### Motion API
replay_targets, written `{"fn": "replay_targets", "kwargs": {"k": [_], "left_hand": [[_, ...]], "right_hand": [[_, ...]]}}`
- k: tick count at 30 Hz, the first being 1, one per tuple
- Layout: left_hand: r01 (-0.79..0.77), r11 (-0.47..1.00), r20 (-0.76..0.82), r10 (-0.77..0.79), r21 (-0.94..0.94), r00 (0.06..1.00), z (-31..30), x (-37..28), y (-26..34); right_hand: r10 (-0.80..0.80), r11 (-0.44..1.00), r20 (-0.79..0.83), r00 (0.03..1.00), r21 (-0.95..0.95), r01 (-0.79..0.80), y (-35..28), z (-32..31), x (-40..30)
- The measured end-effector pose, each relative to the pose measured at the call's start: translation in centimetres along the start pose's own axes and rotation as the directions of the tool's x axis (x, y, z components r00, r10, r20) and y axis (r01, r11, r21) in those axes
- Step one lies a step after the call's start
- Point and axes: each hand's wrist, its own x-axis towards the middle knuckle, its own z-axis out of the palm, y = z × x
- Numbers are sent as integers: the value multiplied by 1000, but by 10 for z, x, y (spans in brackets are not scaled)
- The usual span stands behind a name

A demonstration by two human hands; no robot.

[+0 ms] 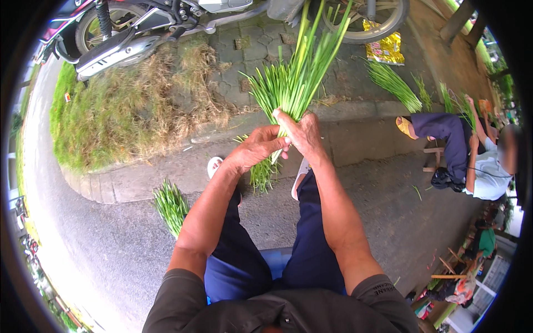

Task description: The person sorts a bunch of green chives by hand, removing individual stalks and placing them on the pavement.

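Note:
A large bunch of long green stalks, which look like garlic chives (293, 79), fans upward in front of me, its pale stem ends pointing down. My right hand (303, 131) is wrapped around the stems, thumb across the front. Just lower, my left hand (262, 145) pinches the stem ends between thumb and fingers, close against the right hand. Loose green leaves (263, 178) lie on the ground below my hands, between my feet, partly hidden. Beside my left forearm another bunch of greens (170, 204) rests on the asphalt, its lower end covered by the arm.
A motorcycle (120, 54) stands on the paving beyond the kerb (358, 110). Dry and green grass (120, 112) grows at left. Another bunch of stalks (393, 85) and a gold foil bag (387, 48) lie at right. A seated person (487, 166) there holds green stalks.

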Motion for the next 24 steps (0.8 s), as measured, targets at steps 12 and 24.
{"fn": "replay_targets", "kwargs": {"k": [12, 24], "left_hand": [[-132, 928, -208, 61, -348, 976, -4, -2, 12], [-136, 930, -336, 14, -341, 942, -3, -1, 14]], "right_hand": [[-38, 864, 225, 974, 496, -81, -7, -2, -1], [2, 915, 158, 987, 397, -66, -5, -10, 0]]}}
